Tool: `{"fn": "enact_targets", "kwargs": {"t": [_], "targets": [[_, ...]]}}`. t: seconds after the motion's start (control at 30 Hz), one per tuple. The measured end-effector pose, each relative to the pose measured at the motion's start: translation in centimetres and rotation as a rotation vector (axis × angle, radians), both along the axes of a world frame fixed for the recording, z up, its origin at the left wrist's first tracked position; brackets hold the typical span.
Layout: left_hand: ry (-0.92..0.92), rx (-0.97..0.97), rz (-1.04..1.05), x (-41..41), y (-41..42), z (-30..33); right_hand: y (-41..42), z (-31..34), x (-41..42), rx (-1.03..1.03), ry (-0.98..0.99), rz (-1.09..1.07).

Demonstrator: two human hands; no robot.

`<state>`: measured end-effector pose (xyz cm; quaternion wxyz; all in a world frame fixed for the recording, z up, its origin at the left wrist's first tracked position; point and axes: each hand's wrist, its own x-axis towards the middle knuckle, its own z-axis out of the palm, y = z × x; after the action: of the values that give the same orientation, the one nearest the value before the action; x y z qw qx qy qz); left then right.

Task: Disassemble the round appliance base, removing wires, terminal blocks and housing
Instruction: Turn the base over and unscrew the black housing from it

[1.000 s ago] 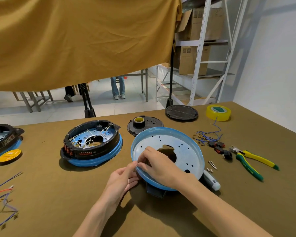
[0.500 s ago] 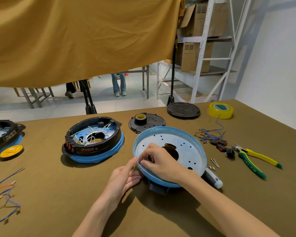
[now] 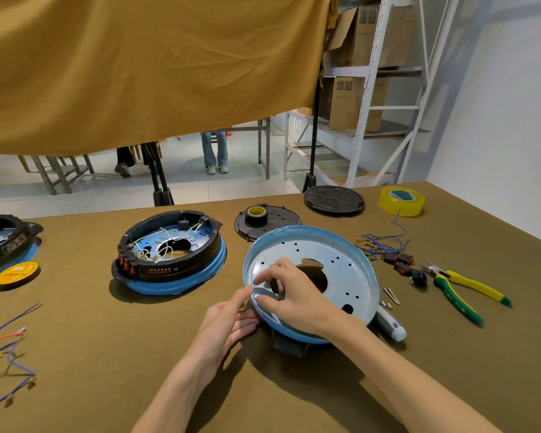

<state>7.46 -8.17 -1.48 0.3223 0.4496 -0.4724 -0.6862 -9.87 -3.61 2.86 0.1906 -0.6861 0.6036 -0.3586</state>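
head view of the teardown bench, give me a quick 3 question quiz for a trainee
1. True or false: the pliers lie on the table to the right of the blue metal pan.
2. Which base has wires inside it? A) the blue metal pan under the hands B) the black and blue base to its left
3. Fill in: the roll at the far right corner of the table is ____ tape.

Key
1. True; nobody holds them.
2. B; the pan's floor shows only holes and a central opening, while the right hand reaches inside its near edge and the left hand touches its outer rim.
3. Yellow.
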Motion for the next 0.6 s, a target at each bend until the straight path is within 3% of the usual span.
{"fn": "enact_targets", "kwargs": {"t": [0.6], "targets": [[0.030,0.071,0.021,-0.01,0.29,0.82,-0.19,-0.26,0.21,0.016,0.028,0.002]]}}
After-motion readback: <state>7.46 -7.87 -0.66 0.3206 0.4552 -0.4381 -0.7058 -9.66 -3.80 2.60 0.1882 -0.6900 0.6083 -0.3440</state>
